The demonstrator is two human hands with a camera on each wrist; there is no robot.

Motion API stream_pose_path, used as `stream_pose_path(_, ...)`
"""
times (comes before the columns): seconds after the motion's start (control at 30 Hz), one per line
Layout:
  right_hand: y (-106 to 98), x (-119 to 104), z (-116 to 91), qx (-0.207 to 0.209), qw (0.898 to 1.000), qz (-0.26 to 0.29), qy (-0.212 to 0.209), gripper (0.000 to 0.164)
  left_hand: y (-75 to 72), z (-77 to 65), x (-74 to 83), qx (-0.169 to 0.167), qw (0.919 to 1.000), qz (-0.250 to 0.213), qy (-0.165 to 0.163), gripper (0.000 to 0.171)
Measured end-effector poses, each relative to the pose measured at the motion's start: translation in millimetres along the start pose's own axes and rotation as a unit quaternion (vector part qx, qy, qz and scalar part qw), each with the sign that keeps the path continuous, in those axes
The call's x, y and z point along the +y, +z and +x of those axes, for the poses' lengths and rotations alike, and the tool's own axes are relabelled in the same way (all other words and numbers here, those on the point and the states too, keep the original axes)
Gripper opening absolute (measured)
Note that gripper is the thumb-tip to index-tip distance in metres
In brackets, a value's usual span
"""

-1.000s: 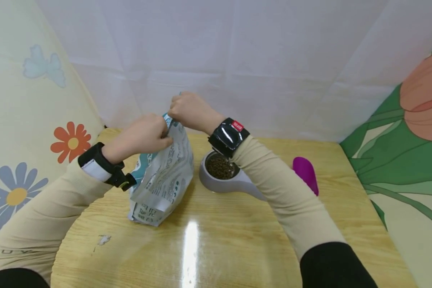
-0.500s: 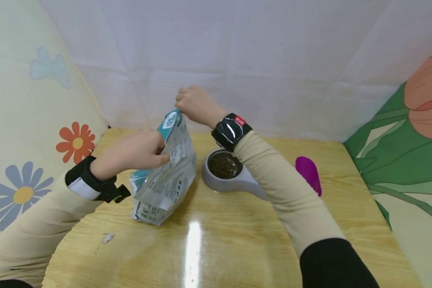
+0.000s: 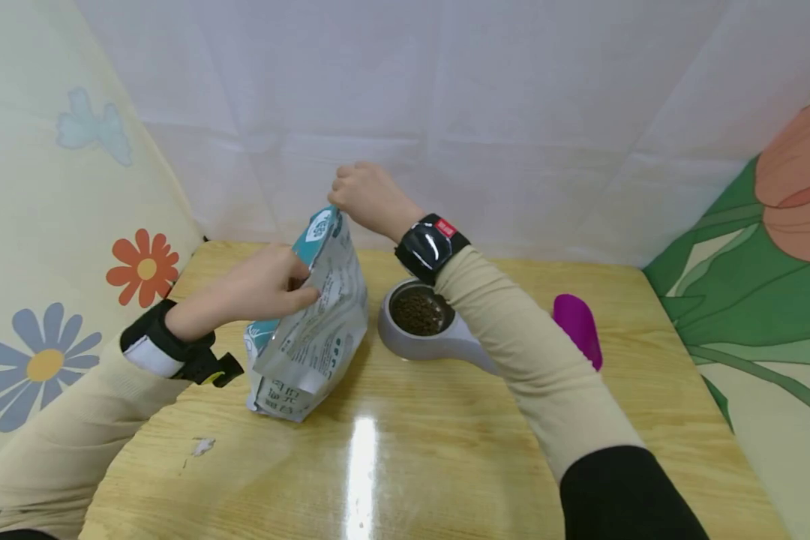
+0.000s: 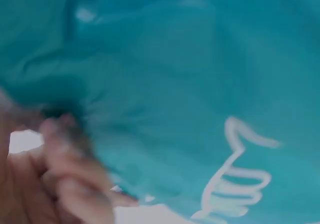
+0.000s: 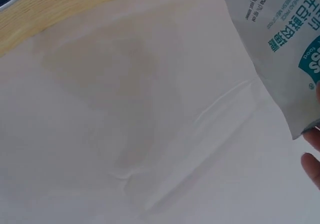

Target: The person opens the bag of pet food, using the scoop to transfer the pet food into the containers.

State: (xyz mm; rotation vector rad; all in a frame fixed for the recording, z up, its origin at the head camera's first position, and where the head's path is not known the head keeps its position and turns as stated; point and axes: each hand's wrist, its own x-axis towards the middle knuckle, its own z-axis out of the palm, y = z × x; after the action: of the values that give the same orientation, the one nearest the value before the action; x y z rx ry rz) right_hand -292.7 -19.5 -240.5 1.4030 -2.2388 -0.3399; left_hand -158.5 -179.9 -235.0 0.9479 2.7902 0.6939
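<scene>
A teal-and-white pet food bag (image 3: 320, 322) stands on the wooden table, leaning slightly to the right. My right hand (image 3: 370, 196) grips its top corner at the back. Lower on the bag's near edge, my left hand (image 3: 259, 289) pinches the film, with the thumb on the white printed side. In the left wrist view, curled fingers (image 4: 75, 179) meet the teal side of the bag (image 4: 165, 78). The right wrist view catches only fingertips at the bag's corner (image 5: 295, 126). I cannot see inside the bag.
A grey long-handled bowl (image 3: 405, 347) with a metal lining holds brown kibble (image 3: 417, 313), right of the bag. My right forearm passes over its handle and partly covers a magenta scoop-like piece (image 3: 576, 322). A white sheet (image 3: 513, 150) hangs behind the table (image 3: 445, 450).
My left hand has slid from near the bag's top down along its near edge. The right hand has moved slightly up and right with its corner. In the last half second little differs.
</scene>
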Motion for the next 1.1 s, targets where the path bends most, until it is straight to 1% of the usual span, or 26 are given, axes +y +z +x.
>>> stream_pose_path(0.07,2.9,1.8,0.2,0.007,1.000,0.002,-0.001,0.017,-1.8,-4.6,1.4,-0.017,0.9998,-0.002,-0.007,0.046)
stream_pose_path(0.13,5.2,3.9,0.4,0.004,1.000,0.003,0.005,0.017,-2.7,-9.5,3.7,-0.029,0.9995,0.006,-0.010,0.047)
stream_pose_path(0.23,7.6,6.7,0.5,-0.013,1.000,0.003,0.024,0.019,-1.3,-14.7,7.8,-0.032,0.9992,0.022,-0.013,0.044)
stream_pose_path(0.33,9.0,7.6,-0.2,-0.033,0.999,-0.007,0.038,0.019,3.0,-16.3,10.4,-0.022,0.9994,0.027,-0.005,0.042)
stream_pose_path(0.4,9.5,7.6,-0.7,-0.036,0.998,-0.018,0.040,0.019,7.1,-15.5,11.0,-0.013,0.9996,0.024,0.004,0.041)
stream_pose_path(0.53,10.0,8.2,-0.5,-0.019,0.998,-0.039,0.041,0.021,13.8,-13.4,10.4,0.015,0.9995,0.017,0.023,0.040)
stream_pose_path(0.6,10.0,9.3,-0.3,-0.009,0.998,-0.044,0.042,0.022,15.5,-13.3,10.5,0.030,0.9991,0.017,0.024,0.040)
stream_pose_path(0.67,10.2,10.6,-0.8,-0.004,0.998,-0.045,0.045,0.022,16.3,-14.6,11.8,0.038,0.9990,0.021,0.015,0.040)
stream_pose_path(0.73,10.1,11.4,-1.9,-0.006,0.998,-0.048,0.045,0.020,16.1,-18.0,13.9,0.035,0.9990,0.029,-0.004,0.041)
stream_pose_path(0.83,9.7,11.2,-5.1,-0.014,0.998,-0.045,0.048,0.016,16.2,-24.5,18.2,0.014,0.9983,0.045,-0.035,0.040)
stream_pose_path(0.9,9.3,10.0,-7.3,-0.015,0.998,-0.049,0.044,0.017,16.8,-28.7,21.2,0.003,0.9973,0.056,-0.047,0.040)
stream_pose_path(0.97,8.3,8.5,-9.4,-0.011,0.998,-0.056,0.039,0.018,18.2,-31.1,23.8,0.000,0.9965,0.063,-0.054,0.038)
stream_pose_path(1.1,6.6,5.8,-11.3,0.001,0.997,-0.068,0.031,0.020,20.2,-32.7,26.0,0.016,0.9959,0.076,-0.047,0.036)
